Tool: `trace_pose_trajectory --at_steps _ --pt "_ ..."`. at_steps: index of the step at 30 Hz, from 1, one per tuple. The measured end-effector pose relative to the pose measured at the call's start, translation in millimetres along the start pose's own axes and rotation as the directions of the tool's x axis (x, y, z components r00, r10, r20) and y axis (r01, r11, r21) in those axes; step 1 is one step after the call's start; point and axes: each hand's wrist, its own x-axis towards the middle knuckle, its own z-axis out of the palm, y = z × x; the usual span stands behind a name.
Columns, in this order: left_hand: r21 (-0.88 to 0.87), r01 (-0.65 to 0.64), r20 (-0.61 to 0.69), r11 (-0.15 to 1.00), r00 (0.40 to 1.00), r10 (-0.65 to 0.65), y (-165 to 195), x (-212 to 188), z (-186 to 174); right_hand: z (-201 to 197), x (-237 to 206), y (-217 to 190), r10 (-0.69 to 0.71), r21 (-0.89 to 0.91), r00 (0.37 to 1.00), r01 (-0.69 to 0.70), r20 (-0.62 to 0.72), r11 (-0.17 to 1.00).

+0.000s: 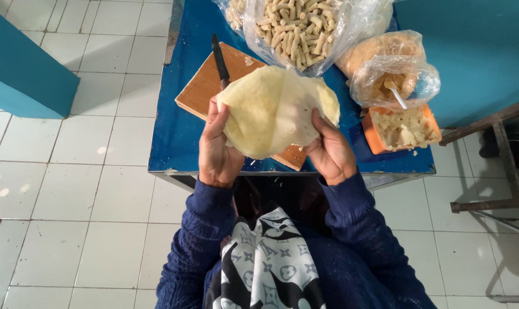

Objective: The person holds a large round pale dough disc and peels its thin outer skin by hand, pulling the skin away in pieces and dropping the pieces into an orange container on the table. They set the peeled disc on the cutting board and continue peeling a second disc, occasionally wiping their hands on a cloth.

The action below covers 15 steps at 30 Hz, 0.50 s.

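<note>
Both hands hold one thin, pale yellow round wrapper sheet (273, 111) up over the near edge of a blue table (179, 131): the left hand (218, 150) grips its left rim, the right hand (329, 153) pinches its lower right rim. Behind the sheet lie a wooden cutting board (205, 86) with a black-handled knife (220, 60), a clear bag of small rolled pieces (296, 28), a bag of crumbs (388, 66) and an orange tub of pale filling (402, 129)

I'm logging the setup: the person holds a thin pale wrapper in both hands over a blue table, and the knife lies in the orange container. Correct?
Not quite. In the head view the knife lies on the wooden board, not in the orange container, which holds pale filling and a white spoon. Both hands, left and right, do hold the wrapper.
</note>
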Motion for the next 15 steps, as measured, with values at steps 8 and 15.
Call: trace_pose_trajectory --at_steps 8,15 --pt "-0.028 -0.038 -0.07 0.999 0.997 0.036 20 -5 -10 -17 -36 -38 -0.194 -0.169 0.964 0.163 -0.184 0.972" --pt "-0.031 -0.108 -0.05 0.994 0.993 0.106 32 -13 -20 4 -58 -101 -0.448 -0.533 0.885 0.32 -0.129 0.784"
